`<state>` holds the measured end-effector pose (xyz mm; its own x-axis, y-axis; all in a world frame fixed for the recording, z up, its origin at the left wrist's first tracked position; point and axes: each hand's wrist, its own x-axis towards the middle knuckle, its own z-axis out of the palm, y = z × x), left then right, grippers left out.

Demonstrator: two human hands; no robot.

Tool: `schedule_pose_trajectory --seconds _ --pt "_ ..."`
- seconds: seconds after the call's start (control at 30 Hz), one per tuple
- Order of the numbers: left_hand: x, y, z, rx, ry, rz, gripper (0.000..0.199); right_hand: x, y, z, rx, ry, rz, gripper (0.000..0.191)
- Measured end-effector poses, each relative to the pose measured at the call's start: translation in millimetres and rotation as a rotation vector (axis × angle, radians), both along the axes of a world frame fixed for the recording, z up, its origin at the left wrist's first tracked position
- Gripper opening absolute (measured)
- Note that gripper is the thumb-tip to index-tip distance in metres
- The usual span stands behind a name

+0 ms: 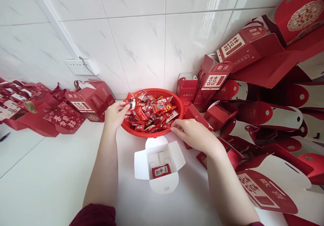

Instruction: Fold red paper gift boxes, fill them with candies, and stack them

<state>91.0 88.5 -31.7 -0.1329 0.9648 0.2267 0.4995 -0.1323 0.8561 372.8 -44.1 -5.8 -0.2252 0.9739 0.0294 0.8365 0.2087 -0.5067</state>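
Observation:
My left hand [116, 113] is at the left rim of a red plastic basket [152, 135], thumb and fingers closed on a wrapped candy [132, 101] with a red, white and black wrapper. Many red-wrapped candies [159, 106] fill the basket. At the basket's front right rim, my right hand [188, 131] has its fingers loosely bent and a little apart, with nothing visible in them. In front of the basket stands a white-lined gift box [141, 165], its flaps spread. Inside it lies one red packet [161, 171] with a pale label.
Red gift boxes [268, 118], several with flaps up, are piled along the right. To the left stand a closed red box [92, 99] and red gift bags [63, 118]. Behind are a tiled wall [141, 47] and a power socket [81, 66] with a cable.

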Motion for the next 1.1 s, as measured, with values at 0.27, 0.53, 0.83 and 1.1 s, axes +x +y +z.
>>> schedule_pose_trajectory --seconds 0.27,0.53,0.83,1.1 --pt "43.6 -24.2 2.4 0.222 0.546 -0.364 0.022 2.6 -0.7 3.7 -0.027 -0.046 -0.064 0.026" --pt "73.7 -26.9 -25.6 -0.157 0.834 -0.493 0.031 2.9 -1.0 3.2 -0.041 -0.016 -0.056 0.027" --pt "66.7 -21.6 -22.9 -0.187 0.907 -0.376 0.027 6.2 -1.3 2.9 -0.053 -0.03 -0.086 0.026" --pt "53.9 -31.7 0.0 -0.199 0.861 -0.617 0.032 6.9 -0.6 3.2 -0.052 -0.014 -0.073 0.025"
